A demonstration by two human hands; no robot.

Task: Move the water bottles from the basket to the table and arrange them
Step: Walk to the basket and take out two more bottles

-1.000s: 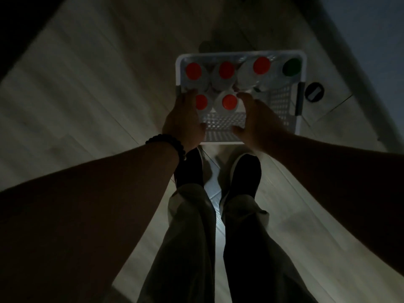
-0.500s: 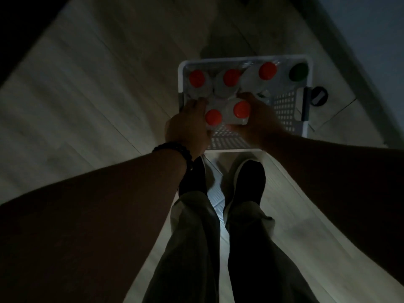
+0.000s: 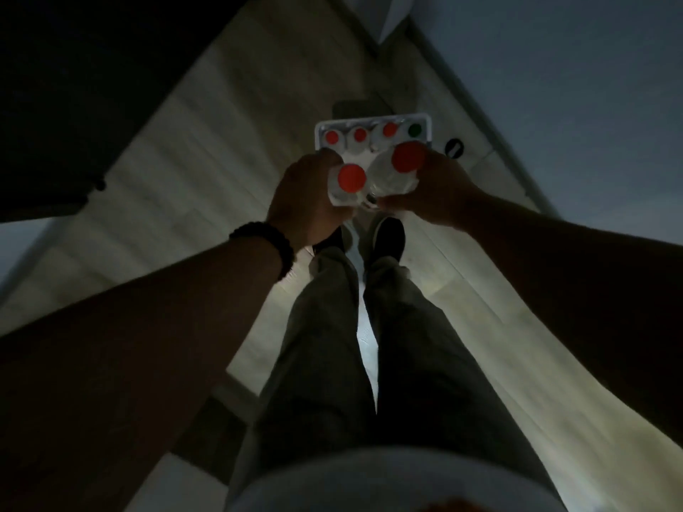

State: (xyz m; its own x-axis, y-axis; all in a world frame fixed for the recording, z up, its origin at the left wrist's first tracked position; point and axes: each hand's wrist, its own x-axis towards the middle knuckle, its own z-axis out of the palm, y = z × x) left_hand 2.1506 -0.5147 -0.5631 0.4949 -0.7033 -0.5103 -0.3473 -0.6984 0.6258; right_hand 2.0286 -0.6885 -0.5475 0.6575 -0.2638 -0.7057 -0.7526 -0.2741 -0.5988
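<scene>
left hand (image 3: 306, 205): fingers wrapped round left bottle (image 3: 349, 186)
right hand (image 3: 439, 194): fingers clamped on right bottle (image 3: 391, 175)
basket (image 3: 373, 119): on floor, below
risk: bottles touching; a knock could loosen a grip, causing a drop

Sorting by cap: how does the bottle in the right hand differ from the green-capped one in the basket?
The right hand grips the held bottle above the basket; the green-capped bottle stands inside, at the far right corner. The held bottle's cap is red, the other's green. The held bottle tilts, showing its clear side; the other shows only its cap. Both caps face up.
</scene>
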